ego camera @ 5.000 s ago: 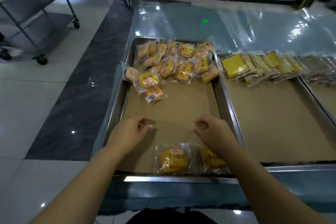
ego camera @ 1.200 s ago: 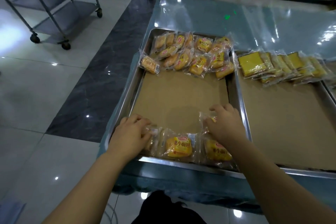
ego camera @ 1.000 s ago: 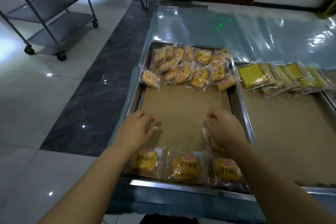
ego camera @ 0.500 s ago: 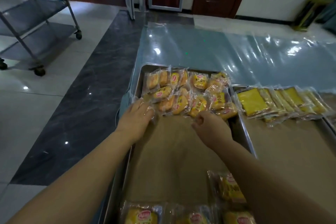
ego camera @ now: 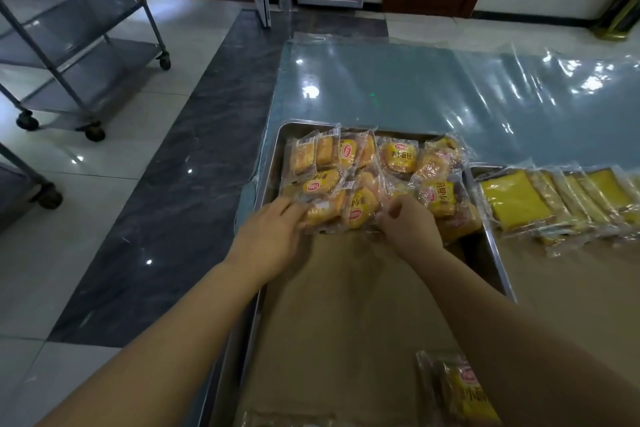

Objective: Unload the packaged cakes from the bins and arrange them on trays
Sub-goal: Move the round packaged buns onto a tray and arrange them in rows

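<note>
A steel tray point(ego camera: 273, 152) lined with brown paper point(ego camera: 339, 305) holds a heap of small packaged cakes point(ego camera: 374, 177) at its far end. My left hand point(ego camera: 270, 236) grips a cake packet point(ego camera: 323, 213) at the heap's near left edge. My right hand point(ego camera: 408, 225) closes its fingers on another packet point(ego camera: 360, 210) at the heap's near middle. Near the tray's front, a single packet point(ego camera: 464, 388) lies beside my right forearm.
A second paper-lined tray point(ego camera: 485, 170) to the right carries a row of flat yellow cake packets point(ego camera: 554, 198). Both trays rest on a table under clear plastic sheeting point(ego camera: 415, 87). A wheeled steel rack point(ego camera: 79, 45) stands on the tiled floor at far left.
Both hands left the row of packets at the tray's near edge, reached to the far heap and closed on packets there. The view tilted up with them.
</note>
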Tool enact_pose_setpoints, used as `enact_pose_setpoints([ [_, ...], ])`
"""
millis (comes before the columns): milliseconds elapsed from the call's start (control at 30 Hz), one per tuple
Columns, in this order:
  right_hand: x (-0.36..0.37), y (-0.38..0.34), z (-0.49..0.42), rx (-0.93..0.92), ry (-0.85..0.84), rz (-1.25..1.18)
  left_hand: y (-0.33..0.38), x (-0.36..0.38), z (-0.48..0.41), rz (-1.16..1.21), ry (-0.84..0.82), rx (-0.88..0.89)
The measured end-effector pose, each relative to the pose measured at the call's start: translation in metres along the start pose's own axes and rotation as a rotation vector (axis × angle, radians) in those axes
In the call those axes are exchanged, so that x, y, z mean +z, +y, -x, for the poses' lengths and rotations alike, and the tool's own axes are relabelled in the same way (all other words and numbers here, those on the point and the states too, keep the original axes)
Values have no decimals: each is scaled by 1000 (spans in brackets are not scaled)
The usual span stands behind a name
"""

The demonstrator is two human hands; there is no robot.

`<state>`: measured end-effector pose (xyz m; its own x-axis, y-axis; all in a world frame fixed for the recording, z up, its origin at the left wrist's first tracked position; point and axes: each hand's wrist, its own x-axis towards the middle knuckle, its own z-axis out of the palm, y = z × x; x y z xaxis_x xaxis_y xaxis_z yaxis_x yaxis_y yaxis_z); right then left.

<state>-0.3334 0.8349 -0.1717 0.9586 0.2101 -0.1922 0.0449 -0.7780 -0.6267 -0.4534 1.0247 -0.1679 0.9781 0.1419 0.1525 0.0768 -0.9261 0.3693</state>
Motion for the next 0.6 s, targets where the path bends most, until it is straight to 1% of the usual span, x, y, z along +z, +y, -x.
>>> enact_pose_setpoints([
  [67,-1,5,5,12,53,-107,8,-2,6,189,31,-103],
  [167,-5,14,15,-17,121,-213,12,0,13,435,3,-270],
  [233,-9,21,23,-46,149,-272,12,2,17,569,-38,-332],
  [300,-15,29,31,-73,174,-299,13,7,22,641,-98,-352],
  [367,-20,36,38,-84,176,-315,13,13,28,666,-183,-341],
  [467,-27,45,46,-83,152,-337,13,18,35,632,-384,-300],
  [533,-30,50,49,-82,128,-321,14,19,39,518,-500,-243],
  [600,-34,53,50,-89,100,-299,16,20,40,383,-535,-190],
])
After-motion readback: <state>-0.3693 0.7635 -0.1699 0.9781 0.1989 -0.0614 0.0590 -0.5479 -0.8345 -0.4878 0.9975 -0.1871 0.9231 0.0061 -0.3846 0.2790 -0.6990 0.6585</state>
